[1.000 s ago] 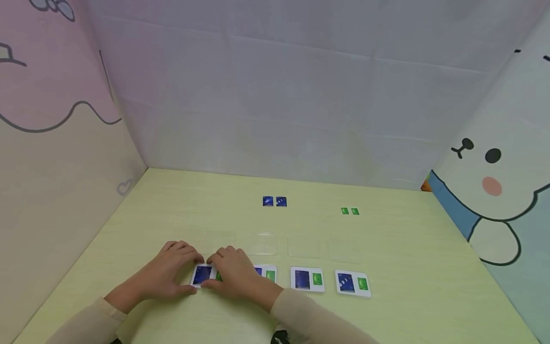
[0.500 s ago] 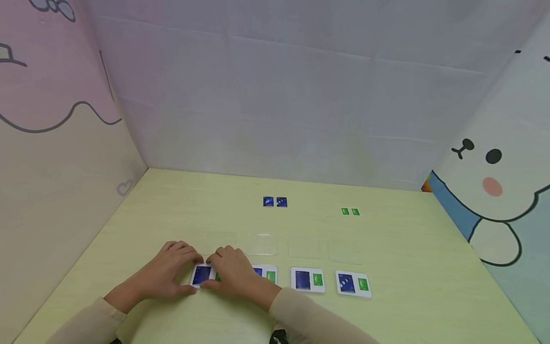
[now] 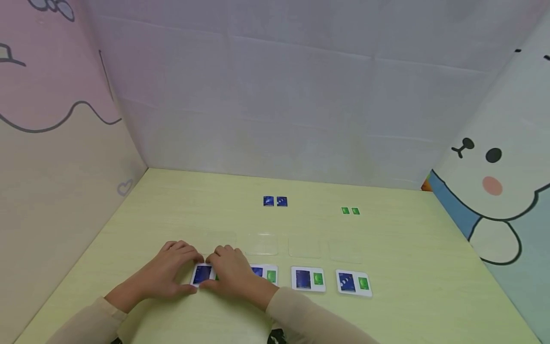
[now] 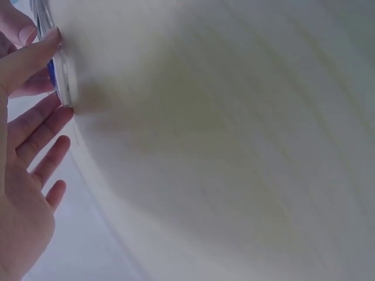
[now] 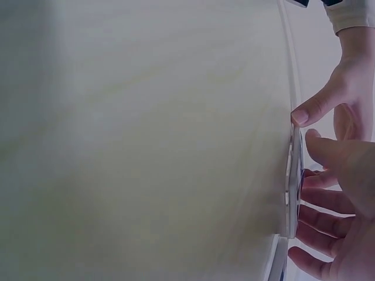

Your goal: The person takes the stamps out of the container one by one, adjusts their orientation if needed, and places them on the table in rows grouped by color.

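Observation:
At the left end of a near row lies a flat white-edged plastic frame with a dark blue picture and a green one. My left hand pinches its left end, thumb at the near edge, fingertips at the far edge. My right hand holds the same frame further right, covering most of the green picture. In the left wrist view the frame shows edge-on, its side layered and partly clear. In the right wrist view the frame lies between both hands' fingers.
A second frame, partly behind my right wrist, and two more frames continue the row. Several clear plastic covers lie behind them. Two blue picture squares and two green ones lie farther back. Walls enclose the table.
My right hand and sleeve have shifted very slightly left. My left hand and the frame stay in place.

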Demonstrator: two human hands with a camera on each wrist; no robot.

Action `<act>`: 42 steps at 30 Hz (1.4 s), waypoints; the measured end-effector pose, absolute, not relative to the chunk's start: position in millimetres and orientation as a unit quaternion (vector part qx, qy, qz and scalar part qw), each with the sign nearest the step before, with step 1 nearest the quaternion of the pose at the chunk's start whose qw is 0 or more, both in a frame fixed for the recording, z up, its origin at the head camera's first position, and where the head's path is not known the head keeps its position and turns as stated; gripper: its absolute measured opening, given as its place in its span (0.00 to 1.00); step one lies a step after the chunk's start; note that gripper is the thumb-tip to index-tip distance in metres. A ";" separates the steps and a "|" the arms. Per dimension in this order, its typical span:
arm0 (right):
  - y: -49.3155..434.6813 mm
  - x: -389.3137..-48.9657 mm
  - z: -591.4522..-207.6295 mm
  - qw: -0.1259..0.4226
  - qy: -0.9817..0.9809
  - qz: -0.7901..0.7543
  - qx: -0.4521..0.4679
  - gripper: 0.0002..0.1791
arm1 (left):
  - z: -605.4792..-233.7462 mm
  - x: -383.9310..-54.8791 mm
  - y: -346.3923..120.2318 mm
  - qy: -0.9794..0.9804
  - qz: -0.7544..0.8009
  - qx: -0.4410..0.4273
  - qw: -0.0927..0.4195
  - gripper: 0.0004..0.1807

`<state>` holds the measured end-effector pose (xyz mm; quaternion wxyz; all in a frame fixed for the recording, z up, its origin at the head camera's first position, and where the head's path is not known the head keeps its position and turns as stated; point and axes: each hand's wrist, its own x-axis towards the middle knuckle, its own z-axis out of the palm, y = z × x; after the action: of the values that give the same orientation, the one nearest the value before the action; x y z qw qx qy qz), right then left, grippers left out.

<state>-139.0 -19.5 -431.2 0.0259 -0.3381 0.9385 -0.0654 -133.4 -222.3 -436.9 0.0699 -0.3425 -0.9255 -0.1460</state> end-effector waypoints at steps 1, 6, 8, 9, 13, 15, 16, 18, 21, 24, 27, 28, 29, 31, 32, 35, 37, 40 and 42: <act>-19.4 -139.1 -431.4 0.024 0.939 -0.064 -0.337 0.28 | -437.3 -133.7 -222.0 -0.925 -0.145 -0.344 0.073 0.26; -19.8 -139.9 -433.1 0.020 0.941 -0.065 -0.331 0.27 | -438.5 -134.6 -221.2 -0.925 -0.137 -0.345 0.079 0.27; -20.4 -140.3 -433.5 0.021 0.942 -0.065 -0.328 0.26 | -438.4 -134.5 -221.1 -0.926 -0.138 -0.343 0.075 0.27; -20.7 -140.4 -433.6 0.022 0.943 -0.065 -0.326 0.26 | -438.2 -134.3 -221.1 -0.927 -0.139 -0.342 0.071 0.27; -22.0 -140.8 -432.3 0.027 0.945 -0.063 -0.320 0.25 | -436.8 -133.3 -221.5 -0.930 -0.137 -0.336 0.063 0.27; -22.4 -140.8 -431.7 0.030 0.946 -0.061 -0.318 0.25 | -436.4 -133.1 -221.8 -0.930 -0.136 -0.335 0.063 0.27; -22.5 -140.9 -431.3 0.031 0.946 -0.060 -0.317 0.25 | -436.3 -133.0 -221.9 -0.930 -0.135 -0.335 0.064 0.27; -22.6 -141.1 -431.4 0.030 0.947 -0.056 -0.315 0.24 | -436.0 -132.9 -221.9 -0.930 -0.136 -0.336 0.065 0.27; -22.1 -141.3 -431.3 0.028 0.948 -0.052 -0.314 0.24 | -435.8 -132.6 -221.8 -0.929 -0.138 -0.337 0.063 0.27; -21.4 -141.4 -431.4 0.025 0.947 -0.051 -0.315 0.24 | -435.7 -132.4 -221.8 -0.930 -0.140 -0.336 0.060 0.27; -20.5 -141.2 -431.6 0.023 0.947 -0.056 -0.316 0.24 | -435.3 -132.3 -221.8 -0.930 -0.139 -0.334 0.056 0.26; -20.1 -141.2 -431.6 0.023 0.947 -0.057 -0.316 0.24 | -435.0 -132.3 -221.7 -0.931 -0.138 -0.334 0.055 0.27; -19.7 -141.1 -431.6 0.022 0.947 -0.058 -0.316 0.24 | -434.7 -132.3 -221.7 -0.931 -0.138 -0.333 0.054 0.27; -18.9 -140.9 -431.7 0.019 0.946 -0.059 -0.317 0.24 | -434.0 -132.3 -221.5 -0.932 -0.137 -0.332 0.051 0.27; -18.8 -141.2 -431.7 0.017 0.946 -0.060 -0.318 0.24 | -433.5 -132.3 -221.4 -0.933 -0.137 -0.330 0.049 0.27; -18.5 -141.4 -430.5 0.014 0.946 -0.059 -0.319 0.24 | -433.0 -132.4 -221.3 -0.933 -0.137 -0.330 0.050 0.27; -19.0 -141.4 -429.3 0.015 0.946 -0.062 -0.318 0.23 | -433.0 -132.3 -221.3 -0.932 -0.138 -0.332 0.054 0.27; -20.1 -140.7 -427.9 0.020 0.947 -0.066 -0.315 0.23 | -433.5 -131.8 -221.5 -0.930 -0.139 -0.335 0.060 0.27; -20.9 -140.5 -428.6 0.021 0.946 -0.069 -0.315 0.23 | -433.7 -131.6 -221.7 -0.929 -0.138 -0.336 0.062 0.27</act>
<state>-140.5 -20.9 -428.6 0.0205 -0.3147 0.9464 -0.0691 -131.6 -221.7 -433.7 0.0616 -0.3364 -0.9295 -0.1381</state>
